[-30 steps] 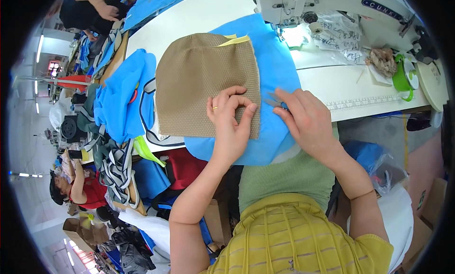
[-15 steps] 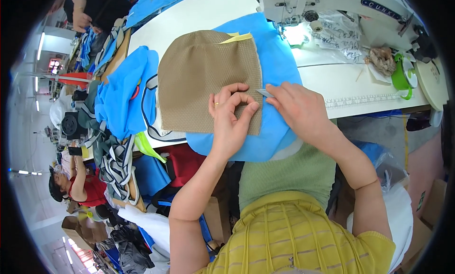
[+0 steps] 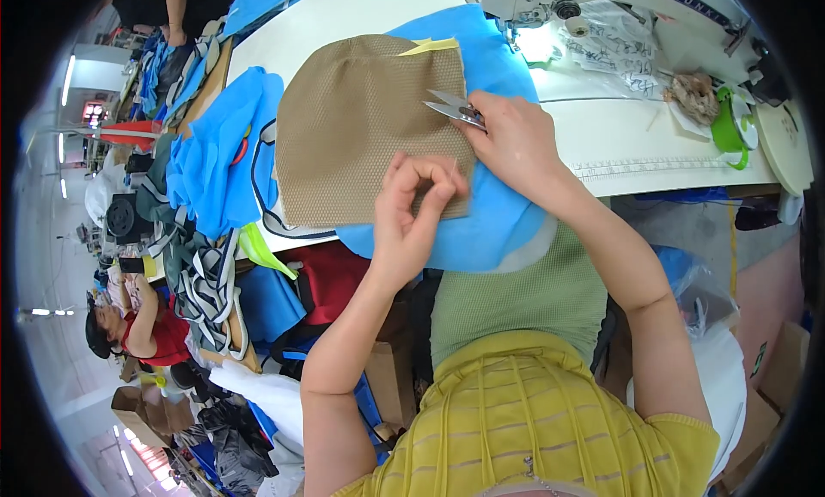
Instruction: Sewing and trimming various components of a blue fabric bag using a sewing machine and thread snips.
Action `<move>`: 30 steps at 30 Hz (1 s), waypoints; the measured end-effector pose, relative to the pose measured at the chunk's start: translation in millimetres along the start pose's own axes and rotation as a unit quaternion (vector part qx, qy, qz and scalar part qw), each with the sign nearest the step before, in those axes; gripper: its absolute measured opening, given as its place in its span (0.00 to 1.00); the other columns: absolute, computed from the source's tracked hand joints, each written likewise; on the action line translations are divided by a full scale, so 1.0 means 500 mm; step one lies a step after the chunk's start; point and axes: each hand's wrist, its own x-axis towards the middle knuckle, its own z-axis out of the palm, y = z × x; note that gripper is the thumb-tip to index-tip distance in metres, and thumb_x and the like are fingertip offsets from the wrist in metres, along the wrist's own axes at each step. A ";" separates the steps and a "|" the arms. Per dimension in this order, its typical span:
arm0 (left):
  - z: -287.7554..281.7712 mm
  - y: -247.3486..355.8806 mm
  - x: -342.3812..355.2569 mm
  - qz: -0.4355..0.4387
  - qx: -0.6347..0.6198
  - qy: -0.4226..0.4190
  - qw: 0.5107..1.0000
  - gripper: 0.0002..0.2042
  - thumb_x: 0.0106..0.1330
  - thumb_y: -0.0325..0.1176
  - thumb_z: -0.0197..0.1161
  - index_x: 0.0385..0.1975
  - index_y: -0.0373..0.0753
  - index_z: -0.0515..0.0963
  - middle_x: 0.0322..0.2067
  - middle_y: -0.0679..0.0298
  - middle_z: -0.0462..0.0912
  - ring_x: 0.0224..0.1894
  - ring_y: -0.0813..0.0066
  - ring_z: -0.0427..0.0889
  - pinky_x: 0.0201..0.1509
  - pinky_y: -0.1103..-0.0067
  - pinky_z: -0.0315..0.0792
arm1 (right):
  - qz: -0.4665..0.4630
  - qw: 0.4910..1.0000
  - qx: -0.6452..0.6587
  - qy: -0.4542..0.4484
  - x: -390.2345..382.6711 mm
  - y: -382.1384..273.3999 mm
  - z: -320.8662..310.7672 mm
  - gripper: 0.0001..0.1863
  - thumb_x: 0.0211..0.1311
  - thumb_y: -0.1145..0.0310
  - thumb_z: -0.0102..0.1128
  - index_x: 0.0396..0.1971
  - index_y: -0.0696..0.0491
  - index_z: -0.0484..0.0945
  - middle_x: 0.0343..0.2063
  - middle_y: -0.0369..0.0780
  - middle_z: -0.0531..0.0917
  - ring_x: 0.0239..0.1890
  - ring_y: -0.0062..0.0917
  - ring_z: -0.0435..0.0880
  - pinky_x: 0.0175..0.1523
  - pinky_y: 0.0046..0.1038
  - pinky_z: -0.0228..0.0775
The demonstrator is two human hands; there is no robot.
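My left hand [image 3: 412, 205] rests at the lower right of a tan mesh fabric piece [image 3: 335, 119], fingers curled; what they hold is too small to make out. My right hand [image 3: 516, 149] grips small metal snips [image 3: 451, 108], their parted blades pointing left over the mesh near its right edge. Beneath the mesh lies a larger light-blue fabric [image 3: 503, 222], overhanging the table's front edge. A yellow strip [image 3: 430, 47] sits along the mesh's top edge.
The sewing machine [image 3: 601, 11] stands at the back right, beside papers, a green cup [image 3: 730, 127] and the table's printed ruler [image 3: 644, 168]. Crumpled blue cloth [image 3: 215, 144] and dark-trimmed straps [image 3: 206, 291] lie left. Co-workers [image 3: 142, 325] [image 3: 155, 3] are at the left and upper left.
My right hand has moved up and left with the snips, whose blades now point farther up the mesh. My left fingers have curled tighter, and the fabrics sit slightly higher in view.
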 end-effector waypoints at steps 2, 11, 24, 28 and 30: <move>-0.008 0.025 -0.032 -0.016 -0.068 -0.053 0.996 0.03 0.71 0.25 0.58 0.33 0.39 0.75 0.33 0.69 0.82 0.41 0.76 0.81 0.72 0.64 0.51 | -0.022 1.000 0.009 0.015 -0.002 0.007 0.006 0.14 0.64 0.58 0.63 0.29 0.54 0.78 0.19 0.44 0.81 0.25 0.45 0.82 0.30 0.43 0.71; -0.156 0.070 -0.110 -0.033 -0.139 -0.456 0.878 0.09 0.59 0.27 0.71 0.38 0.31 0.84 0.40 0.55 0.87 0.38 0.67 0.86 0.43 0.76 0.79 | -0.008 1.000 -0.010 0.008 -0.008 0.010 0.018 0.13 0.65 0.56 0.63 0.36 0.51 0.80 0.25 0.44 0.84 0.31 0.45 0.83 0.34 0.44 0.72; -0.297 -0.016 -0.136 -0.138 0.194 0.253 0.938 0.21 0.62 0.38 0.75 0.49 0.33 0.79 0.33 0.71 0.74 0.30 0.87 0.64 0.33 0.87 0.62 | -0.013 1.000 -0.017 0.010 -0.009 -0.002 0.013 0.11 0.69 0.59 0.59 0.39 0.52 0.76 0.26 0.47 0.84 0.30 0.47 0.83 0.33 0.43 0.71; -0.272 0.008 -0.123 -0.025 0.288 0.245 0.925 0.20 0.61 0.29 0.70 0.53 0.36 0.78 0.49 0.62 0.75 0.47 0.74 0.73 0.53 0.78 0.68 | -0.033 0.999 0.029 0.008 0.007 -0.006 0.003 0.14 0.70 0.58 0.60 0.39 0.54 0.76 0.26 0.48 0.83 0.29 0.47 0.82 0.32 0.42 0.70; -0.266 0.026 -0.130 0.050 0.371 0.141 0.916 0.30 0.55 0.18 0.61 0.61 0.48 0.76 0.73 0.53 0.58 0.75 0.57 0.57 0.76 0.61 0.51 | -0.023 0.999 0.036 0.005 0.019 -0.009 -0.004 0.14 0.69 0.58 0.60 0.39 0.55 0.76 0.26 0.49 0.82 0.29 0.47 0.82 0.32 0.42 0.70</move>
